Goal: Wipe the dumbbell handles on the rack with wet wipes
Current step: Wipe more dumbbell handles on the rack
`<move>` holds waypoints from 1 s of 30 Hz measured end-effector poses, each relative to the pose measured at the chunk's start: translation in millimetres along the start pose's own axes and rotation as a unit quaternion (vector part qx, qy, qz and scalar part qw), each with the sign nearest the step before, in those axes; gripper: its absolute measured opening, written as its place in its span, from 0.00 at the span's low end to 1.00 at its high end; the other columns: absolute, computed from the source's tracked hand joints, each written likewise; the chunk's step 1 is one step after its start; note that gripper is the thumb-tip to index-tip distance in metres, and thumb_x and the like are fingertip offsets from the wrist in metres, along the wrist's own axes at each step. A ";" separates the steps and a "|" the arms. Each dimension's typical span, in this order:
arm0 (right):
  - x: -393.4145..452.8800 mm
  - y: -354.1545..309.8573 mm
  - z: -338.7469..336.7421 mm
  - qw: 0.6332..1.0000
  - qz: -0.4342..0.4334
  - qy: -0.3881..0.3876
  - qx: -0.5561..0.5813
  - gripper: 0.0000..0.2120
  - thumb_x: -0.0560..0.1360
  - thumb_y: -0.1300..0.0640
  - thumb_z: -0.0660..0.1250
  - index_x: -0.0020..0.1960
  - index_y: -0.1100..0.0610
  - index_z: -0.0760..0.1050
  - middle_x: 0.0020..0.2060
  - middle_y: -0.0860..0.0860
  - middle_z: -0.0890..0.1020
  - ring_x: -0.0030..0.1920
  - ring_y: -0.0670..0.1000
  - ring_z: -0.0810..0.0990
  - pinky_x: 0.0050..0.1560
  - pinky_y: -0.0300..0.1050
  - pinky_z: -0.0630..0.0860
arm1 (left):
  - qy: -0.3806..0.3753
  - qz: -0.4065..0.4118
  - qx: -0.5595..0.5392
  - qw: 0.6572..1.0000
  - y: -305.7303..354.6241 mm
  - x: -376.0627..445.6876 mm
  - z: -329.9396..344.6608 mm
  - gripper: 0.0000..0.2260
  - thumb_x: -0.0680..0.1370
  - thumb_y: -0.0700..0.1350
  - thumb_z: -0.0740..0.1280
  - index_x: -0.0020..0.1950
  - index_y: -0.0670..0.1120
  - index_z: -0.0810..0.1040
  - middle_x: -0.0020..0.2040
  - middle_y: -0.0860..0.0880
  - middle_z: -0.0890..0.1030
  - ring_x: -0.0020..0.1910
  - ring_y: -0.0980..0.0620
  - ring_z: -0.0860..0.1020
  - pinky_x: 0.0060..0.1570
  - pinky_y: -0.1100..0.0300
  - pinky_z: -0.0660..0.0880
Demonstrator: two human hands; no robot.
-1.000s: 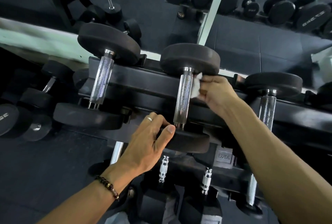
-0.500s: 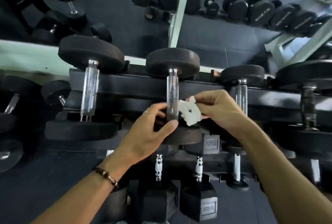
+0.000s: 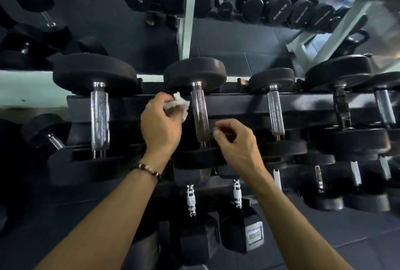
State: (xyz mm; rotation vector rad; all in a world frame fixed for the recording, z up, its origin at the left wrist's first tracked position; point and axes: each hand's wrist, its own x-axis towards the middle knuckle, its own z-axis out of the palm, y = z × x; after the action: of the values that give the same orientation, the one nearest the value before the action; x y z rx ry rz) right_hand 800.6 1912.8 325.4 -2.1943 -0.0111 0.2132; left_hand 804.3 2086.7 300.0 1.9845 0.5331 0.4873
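The wet wipe [image 3: 176, 105] is now a crumpled wad in the left hand [image 3: 161, 123], where half a second ago the right hand [image 3: 236, 144] held it against the right side of the middle dumbbell handle [image 3: 200, 116]. So the cloth has changed hands and sides: it sits just left of that knurled handle, near its far end under the far weight head, touching or almost touching the metal; the frame does not settle which. This looks like a switch to reach the side of the handle the right hand could not cover.

The left hand's fingers are curled round the wipe and grip it. The right hand hangs just right of the handle's near end, thumb and forefinger drawn close as if pinching, yet nothing can be seen between them.

The handle lies on the top tier of the rack [image 3: 238, 105], running near to far. Other dumbbell handles lie to its left [image 3: 99, 118] and right [image 3: 275, 111], with more further right and on the lower tier near the person.
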 end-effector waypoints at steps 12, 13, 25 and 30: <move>-6.6 9.4 17.0 0.998 -0.042 0.045 -0.023 0.09 0.77 0.48 0.62 0.50 0.48 0.80 0.41 0.40 0.82 0.47 0.44 0.81 0.51 0.53 0.78 | -0.178 -0.109 -0.078 0.975 8.3 -5.1 10.1 0.15 0.78 0.54 0.68 0.38 0.46 0.85 0.32 0.53 0.83 0.34 0.58 0.81 0.37 0.64 0.74; -7.2 9.9 17.1 0.998 -0.042 0.043 -0.022 0.09 0.76 0.48 0.63 0.49 0.48 0.80 0.41 0.39 0.82 0.47 0.43 0.80 0.51 0.52 0.78 | -0.180 -0.112 -0.092 0.973 6.9 -3.6 9.8 0.13 0.78 0.52 0.69 0.37 0.49 0.85 0.30 0.55 0.82 0.31 0.61 0.79 0.36 0.66 0.73; -16.4 20.1 23.2 0.994 -0.061 0.073 -0.052 0.20 0.75 0.39 0.57 0.56 0.50 0.78 0.50 0.39 0.76 0.52 0.44 0.75 0.55 0.52 0.75 | -0.113 -0.244 -0.195 0.943 5.2 0.5 27.5 0.03 0.72 0.44 0.77 0.39 0.49 0.85 0.35 0.48 0.85 0.38 0.51 0.83 0.48 0.50 0.82; -15.5 21.0 25.0 0.995 -0.056 0.071 -0.038 0.20 0.75 0.39 0.57 0.55 0.49 0.78 0.49 0.39 0.77 0.52 0.45 0.77 0.55 0.55 0.76 | -0.038 -0.346 -0.333 0.876 32.4 32.9 37.4 0.09 0.76 0.35 0.71 0.38 0.45 0.79 0.34 0.47 0.80 0.32 0.53 0.76 0.42 0.55 0.79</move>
State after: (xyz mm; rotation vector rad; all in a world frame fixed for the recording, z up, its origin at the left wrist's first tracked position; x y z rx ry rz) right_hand 779.9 1919.0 296.4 -2.2726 -0.0631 -0.0068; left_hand 857.0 2064.7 316.4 1.0465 0.8415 0.1030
